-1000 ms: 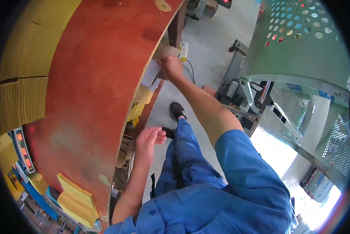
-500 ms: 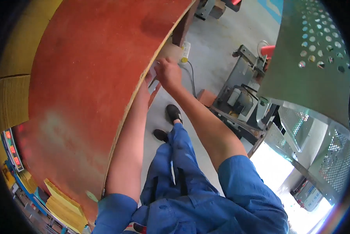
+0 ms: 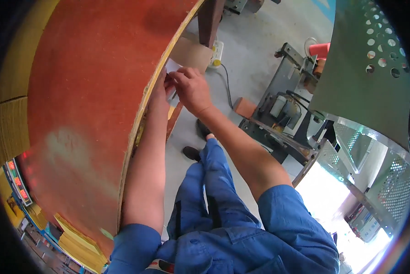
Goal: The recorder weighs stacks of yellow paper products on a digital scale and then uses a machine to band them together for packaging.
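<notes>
At the left, the red tabletop's (image 3: 86, 100) raw edge cuts off part of the left hand (image 3: 158, 93); whether its fingers are open or closed cannot be told. The white sheet (image 3: 172, 66) lies just beyond both hands' fingertips, partly hidden under that edge. The right hand's (image 3: 193, 91) fingers curl inward toward the left's; what they grip, if anything, is unclear. Just beyond is a brown board (image 3: 192, 54), partly covered by the tabletop.

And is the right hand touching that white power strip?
Apart: the head view shows a brown sheet and grey floor between the right hand and the white power strip.
</notes>
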`<state>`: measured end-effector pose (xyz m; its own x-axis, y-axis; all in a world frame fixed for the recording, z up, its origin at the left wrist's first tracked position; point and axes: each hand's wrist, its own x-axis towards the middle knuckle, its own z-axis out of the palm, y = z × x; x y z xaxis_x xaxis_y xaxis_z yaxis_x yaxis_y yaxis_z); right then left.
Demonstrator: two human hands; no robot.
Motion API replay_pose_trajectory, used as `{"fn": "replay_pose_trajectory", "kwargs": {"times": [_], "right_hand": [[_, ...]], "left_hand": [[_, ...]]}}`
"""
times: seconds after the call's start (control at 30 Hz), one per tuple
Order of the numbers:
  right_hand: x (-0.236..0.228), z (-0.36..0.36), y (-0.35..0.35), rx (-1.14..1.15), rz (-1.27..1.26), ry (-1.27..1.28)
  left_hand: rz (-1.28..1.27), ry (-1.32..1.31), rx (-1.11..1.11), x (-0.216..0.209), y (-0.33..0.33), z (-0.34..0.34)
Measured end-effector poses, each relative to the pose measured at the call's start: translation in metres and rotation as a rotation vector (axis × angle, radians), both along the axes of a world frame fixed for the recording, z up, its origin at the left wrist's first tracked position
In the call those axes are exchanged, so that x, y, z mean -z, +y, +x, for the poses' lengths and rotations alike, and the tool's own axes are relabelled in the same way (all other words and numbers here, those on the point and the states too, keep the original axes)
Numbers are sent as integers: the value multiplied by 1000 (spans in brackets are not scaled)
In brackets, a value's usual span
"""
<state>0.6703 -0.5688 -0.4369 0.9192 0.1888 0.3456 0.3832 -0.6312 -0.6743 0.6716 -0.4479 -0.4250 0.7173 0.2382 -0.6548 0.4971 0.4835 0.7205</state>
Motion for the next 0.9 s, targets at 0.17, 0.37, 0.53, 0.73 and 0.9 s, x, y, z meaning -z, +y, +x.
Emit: {"fn": "replay_pose_trajectory", "kwargs": {"times": [0.17, 0.37, 0.53, 0.73, 0.9], "right_hand": [[5, -3, 1, 7, 83, 2], [1, -7, -1, 8, 152, 92], [4, -5, 0, 14, 171, 74], [6, -4, -4, 3, 205, 106], [3, -4, -1, -4, 204, 153]], "left_hand": [[-14, 0, -3, 1, 0, 1], [8, 7, -24, 11, 4, 0], [21, -43, -8, 13, 4, 1], [99, 12, 54, 7, -5, 2], [134, 27, 58, 12, 1, 6]]}}
